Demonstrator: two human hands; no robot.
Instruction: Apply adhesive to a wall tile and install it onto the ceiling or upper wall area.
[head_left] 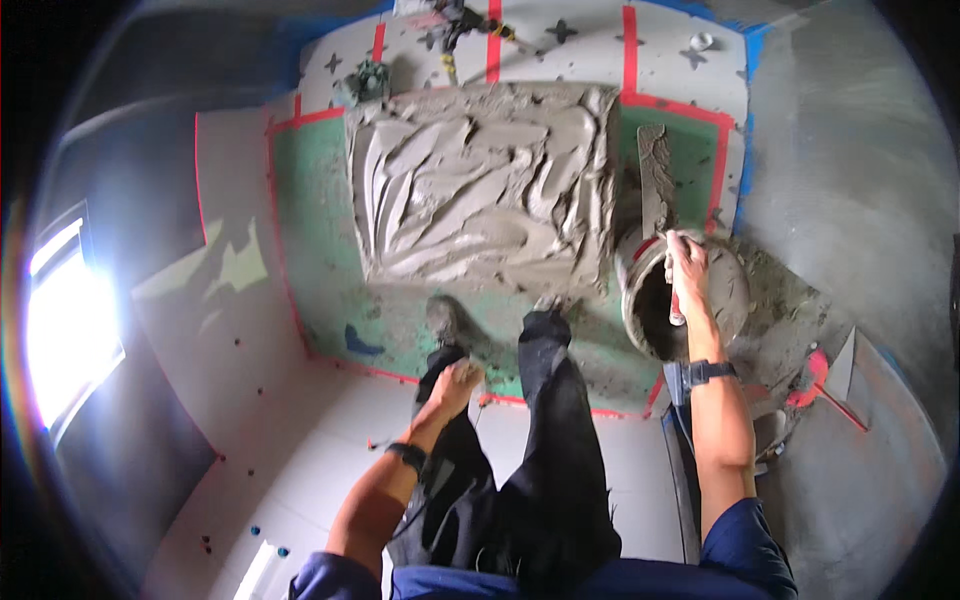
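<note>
Right hand [687, 262], right of centre in frame: closed around the red handle of a trowel [657, 185]. I read the blade as running up from the fist toward the upper right, coated in grey mortar and held over the edge of the bucket [735, 300], probably so drips fall back in. The grip is a full fist, thumb side up.

Bucket: round, rim caked with mortar, sits on the floor just right of my legs. Its interior is dark; the level of mix inside I cannot tell.

Left hand [455, 385], lower centre: fingers loosely curled, resting on my left knee, holding nothing, apparently for support while I lean forward.

Mortar bed [480, 185], upper centre: a thick, roughly square patch with ridged trowel strokes, laid on green floor [310, 220] bordered by red tape [630, 60].

White tiles [310, 440] with small spacers lie at lower left; a bright window [65, 320] is at far left.
</note>
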